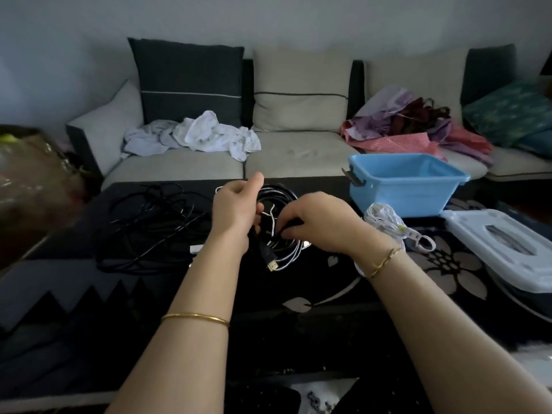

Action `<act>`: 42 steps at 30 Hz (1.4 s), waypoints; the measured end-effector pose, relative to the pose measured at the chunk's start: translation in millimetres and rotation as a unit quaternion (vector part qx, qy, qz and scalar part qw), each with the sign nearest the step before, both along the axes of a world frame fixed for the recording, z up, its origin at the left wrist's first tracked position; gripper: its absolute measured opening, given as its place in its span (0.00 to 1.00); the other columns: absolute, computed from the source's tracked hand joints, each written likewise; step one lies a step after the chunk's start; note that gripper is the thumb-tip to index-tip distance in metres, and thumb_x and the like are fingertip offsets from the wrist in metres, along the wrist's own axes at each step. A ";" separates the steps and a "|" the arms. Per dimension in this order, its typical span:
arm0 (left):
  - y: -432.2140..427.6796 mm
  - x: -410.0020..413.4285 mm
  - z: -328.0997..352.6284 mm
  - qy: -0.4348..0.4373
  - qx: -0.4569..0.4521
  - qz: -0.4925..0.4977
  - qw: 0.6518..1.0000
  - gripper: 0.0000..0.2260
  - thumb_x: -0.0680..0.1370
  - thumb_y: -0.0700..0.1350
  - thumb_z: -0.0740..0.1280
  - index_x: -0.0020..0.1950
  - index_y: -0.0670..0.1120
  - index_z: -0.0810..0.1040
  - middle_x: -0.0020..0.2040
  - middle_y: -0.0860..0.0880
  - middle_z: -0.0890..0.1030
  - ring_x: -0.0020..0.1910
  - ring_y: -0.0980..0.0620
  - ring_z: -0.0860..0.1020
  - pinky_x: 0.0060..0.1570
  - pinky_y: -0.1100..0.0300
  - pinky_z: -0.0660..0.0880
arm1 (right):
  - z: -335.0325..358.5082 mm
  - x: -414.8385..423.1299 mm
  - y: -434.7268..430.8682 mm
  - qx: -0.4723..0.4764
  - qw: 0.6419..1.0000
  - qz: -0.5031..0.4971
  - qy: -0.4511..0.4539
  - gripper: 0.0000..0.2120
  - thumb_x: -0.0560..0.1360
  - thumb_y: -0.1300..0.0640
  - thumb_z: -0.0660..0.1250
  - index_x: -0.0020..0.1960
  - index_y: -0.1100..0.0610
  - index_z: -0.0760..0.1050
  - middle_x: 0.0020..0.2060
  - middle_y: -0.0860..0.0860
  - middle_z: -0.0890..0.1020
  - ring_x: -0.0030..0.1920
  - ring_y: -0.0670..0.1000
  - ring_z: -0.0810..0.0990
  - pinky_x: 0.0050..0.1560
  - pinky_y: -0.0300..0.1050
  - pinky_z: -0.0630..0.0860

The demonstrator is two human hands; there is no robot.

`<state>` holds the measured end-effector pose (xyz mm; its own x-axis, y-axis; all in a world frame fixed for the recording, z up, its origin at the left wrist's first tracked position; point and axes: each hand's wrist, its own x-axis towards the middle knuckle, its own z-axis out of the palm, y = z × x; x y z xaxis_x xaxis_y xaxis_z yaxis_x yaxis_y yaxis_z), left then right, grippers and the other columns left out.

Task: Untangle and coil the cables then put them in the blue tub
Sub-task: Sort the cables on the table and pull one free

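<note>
Where a long beige fabric sofa (298, 150) spans the back, a dark flower-patterned surface (313, 297) lies in front; open blue plastic tub (400, 186) sits on it at right; flat white plastic lid (501, 243) near the tub; loose tangle of thin black cables (149, 225) at left; round coil of black and white cables (285, 194) at centre, outside the tub; small white cable bundle (385, 219) just beside the tub; left hand (236, 204) curled round the coil; right hand (319, 222) pinches a strand; gold-tipped black plug (271, 264) hangs below.

Table (328, 297) bears tangled cables (149, 225) and blue tub (400, 194)
</note>
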<state>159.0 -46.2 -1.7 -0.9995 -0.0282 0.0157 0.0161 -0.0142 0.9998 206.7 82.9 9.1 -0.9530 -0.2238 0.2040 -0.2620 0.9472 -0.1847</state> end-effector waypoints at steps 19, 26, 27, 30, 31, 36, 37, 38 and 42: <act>28.7 7.1 -0.2 0.024 0.013 -0.080 0.996 0.15 0.78 0.52 0.65 0.39 0.42 0.74 0.26 0.48 0.70 0.21 0.53 0.64 0.25 0.61 0.64 | -32.3 -14.4 -0.4 0.013 0.897 -0.173 0.405 0.19 0.55 0.60 0.79 0.31 0.56 0.67 0.21 0.48 0.70 0.21 0.53 0.68 0.28 0.40 0.61; 27.0 6.6 -4.6 0.039 0.040 -0.076 0.996 0.10 0.79 0.50 0.64 0.46 0.44 0.79 0.23 0.51 0.69 0.18 0.55 0.63 0.23 0.62 0.64 | -24.7 -10.3 9.8 -0.027 0.940 -0.150 0.306 0.19 0.67 0.48 0.75 0.42 0.54 0.66 0.31 0.48 0.77 0.33 0.55 0.77 0.43 0.48 0.62; 26.6 5.7 -5.1 0.042 0.040 -0.073 0.996 0.10 0.79 0.50 0.64 0.47 0.44 0.79 0.23 0.50 0.69 0.18 0.55 0.64 0.23 0.63 0.64 | -19.8 -7.4 13.4 -0.022 0.948 -0.152 0.280 0.17 0.69 0.45 0.72 0.42 0.54 0.67 0.34 0.48 0.78 0.38 0.54 0.77 0.46 0.48 0.61; 24.1 3.0 -7.5 0.042 0.037 -0.066 0.996 0.09 0.79 0.50 0.65 0.48 0.45 0.80 0.25 0.50 0.70 0.19 0.56 0.64 0.22 0.64 0.64 | -11.3 -0.4 23.2 -0.001 0.961 -0.138 0.239 0.12 0.72 0.43 0.69 0.45 0.52 0.75 0.42 0.47 0.79 0.49 0.53 0.75 0.53 0.48 0.63; 23.7 2.5 -7.9 0.036 0.036 -0.063 0.997 0.09 0.79 0.50 0.65 0.47 0.46 0.80 0.25 0.49 0.70 0.19 0.56 0.65 0.21 0.65 0.64 | -10.6 0.5 26.2 -0.013 0.963 -0.126 0.238 0.11 0.72 0.45 0.69 0.46 0.52 0.77 0.44 0.47 0.79 0.51 0.53 0.74 0.55 0.49 0.64; 23.6 2.2 -7.9 0.018 0.034 -0.071 0.997 0.07 0.78 0.50 0.66 0.49 0.48 0.81 0.26 0.49 0.72 0.19 0.56 0.65 0.22 0.65 0.65 | -11.1 -1.6 30.6 -0.182 0.957 -0.031 0.224 0.05 0.71 0.58 0.72 0.43 0.57 0.77 0.57 0.47 0.80 0.58 0.52 0.73 0.58 0.48 0.70; 24.1 2.7 -7.3 0.018 0.033 -0.073 0.997 0.07 0.78 0.49 0.66 0.49 0.47 0.81 0.26 0.49 0.72 0.19 0.56 0.65 0.22 0.65 0.65 | -11.8 -2.4 31.0 -0.205 0.955 -0.014 0.215 0.05 0.71 0.59 0.72 0.41 0.57 0.76 0.57 0.48 0.81 0.57 0.52 0.75 0.57 0.49 0.71; 24.3 3.3 -6.9 0.018 0.034 -0.074 0.997 0.07 0.78 0.49 0.66 0.49 0.47 0.81 0.26 0.49 0.72 0.19 0.56 0.65 0.22 0.65 0.64 | -13.1 -3.8 31.2 -0.214 0.953 0.002 0.213 0.05 0.71 0.60 0.71 0.41 0.58 0.74 0.54 0.50 0.82 0.54 0.53 0.77 0.55 0.51 0.73; 27.1 5.2 -6.1 0.008 0.037 -0.080 0.996 0.06 0.78 0.49 0.66 0.46 0.48 0.80 0.25 0.50 0.72 0.20 0.56 0.65 0.22 0.65 0.64 | -14.3 -6.2 32.8 -0.189 0.951 0.021 0.244 0.05 0.71 0.59 0.68 0.44 0.61 0.76 0.42 0.53 0.82 0.43 0.55 0.79 0.43 0.57 0.76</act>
